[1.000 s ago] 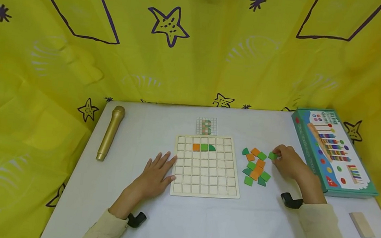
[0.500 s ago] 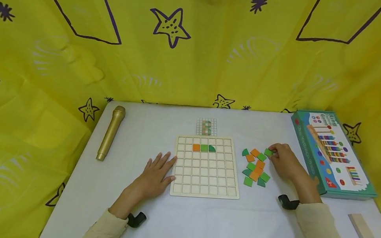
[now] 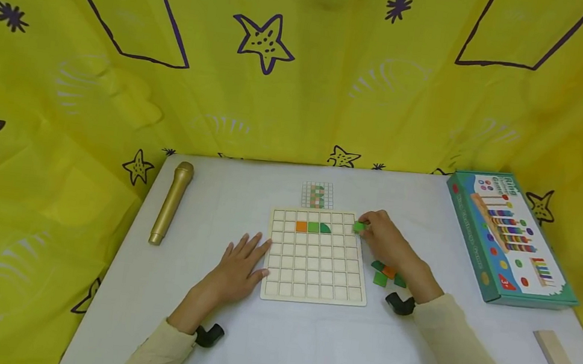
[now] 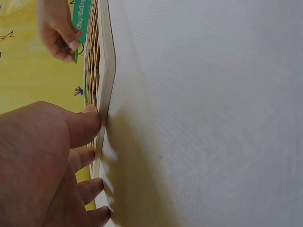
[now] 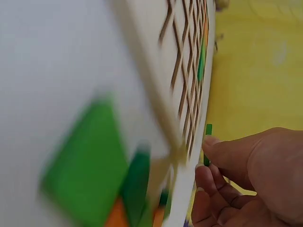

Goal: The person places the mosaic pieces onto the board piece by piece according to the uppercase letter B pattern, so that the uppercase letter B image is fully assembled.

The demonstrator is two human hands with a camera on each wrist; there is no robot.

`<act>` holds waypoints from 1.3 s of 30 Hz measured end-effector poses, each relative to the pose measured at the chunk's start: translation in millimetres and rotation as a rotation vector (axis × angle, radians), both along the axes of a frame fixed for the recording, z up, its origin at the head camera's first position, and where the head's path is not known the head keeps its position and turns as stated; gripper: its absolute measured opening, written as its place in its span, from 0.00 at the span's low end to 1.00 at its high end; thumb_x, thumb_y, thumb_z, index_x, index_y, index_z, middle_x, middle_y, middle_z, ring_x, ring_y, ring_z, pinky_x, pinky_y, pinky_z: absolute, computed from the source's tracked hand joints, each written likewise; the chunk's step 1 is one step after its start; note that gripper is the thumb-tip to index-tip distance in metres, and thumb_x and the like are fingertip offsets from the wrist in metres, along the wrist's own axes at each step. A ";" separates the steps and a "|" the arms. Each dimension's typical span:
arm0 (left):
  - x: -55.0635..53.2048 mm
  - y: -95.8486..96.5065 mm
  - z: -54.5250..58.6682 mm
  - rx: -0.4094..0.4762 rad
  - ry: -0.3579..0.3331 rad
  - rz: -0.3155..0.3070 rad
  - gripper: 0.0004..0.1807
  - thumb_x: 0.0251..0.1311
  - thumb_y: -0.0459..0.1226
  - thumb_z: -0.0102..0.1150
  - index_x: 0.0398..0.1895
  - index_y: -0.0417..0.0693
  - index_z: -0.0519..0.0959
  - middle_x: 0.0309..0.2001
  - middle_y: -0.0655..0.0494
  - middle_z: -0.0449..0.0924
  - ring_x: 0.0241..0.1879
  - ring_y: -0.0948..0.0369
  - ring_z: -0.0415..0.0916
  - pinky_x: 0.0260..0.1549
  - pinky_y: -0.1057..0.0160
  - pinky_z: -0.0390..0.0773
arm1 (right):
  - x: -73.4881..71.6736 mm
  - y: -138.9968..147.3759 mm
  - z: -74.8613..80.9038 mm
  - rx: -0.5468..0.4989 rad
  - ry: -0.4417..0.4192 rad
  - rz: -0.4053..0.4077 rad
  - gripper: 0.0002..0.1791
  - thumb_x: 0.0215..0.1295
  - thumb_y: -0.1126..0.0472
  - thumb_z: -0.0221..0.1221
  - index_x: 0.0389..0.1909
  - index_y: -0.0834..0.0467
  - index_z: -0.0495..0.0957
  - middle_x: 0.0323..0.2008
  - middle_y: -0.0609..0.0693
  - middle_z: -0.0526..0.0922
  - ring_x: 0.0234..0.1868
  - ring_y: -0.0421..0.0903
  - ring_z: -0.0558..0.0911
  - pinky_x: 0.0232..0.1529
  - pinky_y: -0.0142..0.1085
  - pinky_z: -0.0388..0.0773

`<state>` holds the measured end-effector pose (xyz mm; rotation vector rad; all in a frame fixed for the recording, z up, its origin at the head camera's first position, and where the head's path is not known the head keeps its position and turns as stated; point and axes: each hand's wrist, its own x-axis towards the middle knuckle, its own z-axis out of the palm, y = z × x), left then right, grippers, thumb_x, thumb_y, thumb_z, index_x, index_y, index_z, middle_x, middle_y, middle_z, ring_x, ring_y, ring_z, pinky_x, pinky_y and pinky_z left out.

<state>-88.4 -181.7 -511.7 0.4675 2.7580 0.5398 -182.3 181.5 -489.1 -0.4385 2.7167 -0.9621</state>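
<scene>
My right hand [image 3: 386, 237] pinches a green square tile [image 3: 359, 227] over the right edge of the wooden grid board [image 3: 313, 274]. The same tile [image 5: 208, 142] appears edge-on between thumb and fingers in the right wrist view. My left hand [image 3: 235, 267] lies with fingers spread, its tips and thumb touching the board's left edge. Near the top of the board an orange square tile [image 3: 301, 226], a green square tile [image 3: 313, 227] and a dark green quarter-round tile [image 3: 325, 228] sit side by side in one row. Loose tiles [image 3: 380, 279] lie right of the board, partly hidden by the right arm.
A small pattern card [image 3: 317, 195] lies behind the board. At the left is a gold microphone [image 3: 171, 203]. A teal game box [image 3: 511, 239] stands at the right, with a pale wooden block [image 3: 553, 349] in front of it. A yellow curtain [image 3: 301, 104] hangs behind the table.
My right hand has moved left from beside the loose tiles to the board's right edge, carrying the green square tile. My left hand has stayed in place.
</scene>
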 end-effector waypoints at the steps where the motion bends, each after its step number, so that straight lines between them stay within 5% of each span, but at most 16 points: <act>1: -0.3 0.0 -0.2 -0.001 0.002 0.000 0.38 0.81 0.54 0.48 0.87 0.55 0.52 0.86 0.47 0.44 0.85 0.41 0.37 0.79 0.31 0.43 | 1.5 -9.4 -0.3 -0.004 0.003 0.019 0.17 0.81 0.66 0.55 0.64 0.69 0.73 0.59 0.66 0.72 0.55 0.59 0.79 0.60 0.54 0.79; 9: -1.2 -0.1 2.7 0.021 0.001 -0.004 0.38 0.81 0.54 0.48 0.87 0.55 0.52 0.86 0.47 0.44 0.85 0.42 0.37 0.79 0.32 0.42 | 10.6 -71.6 -5.0 -0.043 0.034 0.144 0.16 0.79 0.64 0.58 0.62 0.66 0.76 0.56 0.60 0.76 0.55 0.55 0.81 0.60 0.49 0.81; 16: -0.8 0.3 4.3 0.024 -0.003 -0.013 0.38 0.81 0.54 0.48 0.87 0.55 0.52 0.86 0.46 0.44 0.85 0.41 0.38 0.78 0.30 0.43 | 9.9 -100.1 -7.9 -0.010 0.072 0.176 0.11 0.75 0.65 0.63 0.54 0.61 0.79 0.50 0.54 0.78 0.49 0.49 0.81 0.55 0.43 0.82; 29: -1.4 0.3 3.0 0.032 0.016 -0.020 0.37 0.81 0.51 0.50 0.86 0.52 0.54 0.86 0.43 0.46 0.84 0.39 0.39 0.77 0.29 0.44 | 17.8 -105.0 -6.3 0.007 0.169 0.237 0.08 0.73 0.71 0.63 0.49 0.60 0.85 0.50 0.53 0.81 0.52 0.51 0.82 0.58 0.46 0.81; 39: -0.1 0.1 1.2 0.038 0.012 -0.009 0.37 0.81 0.51 0.50 0.86 0.52 0.54 0.86 0.44 0.46 0.85 0.39 0.38 0.78 0.30 0.43 | 18.8 -88.5 -3.9 -0.016 0.105 0.232 0.12 0.76 0.65 0.62 0.56 0.60 0.85 0.53 0.53 0.80 0.56 0.51 0.81 0.61 0.48 0.80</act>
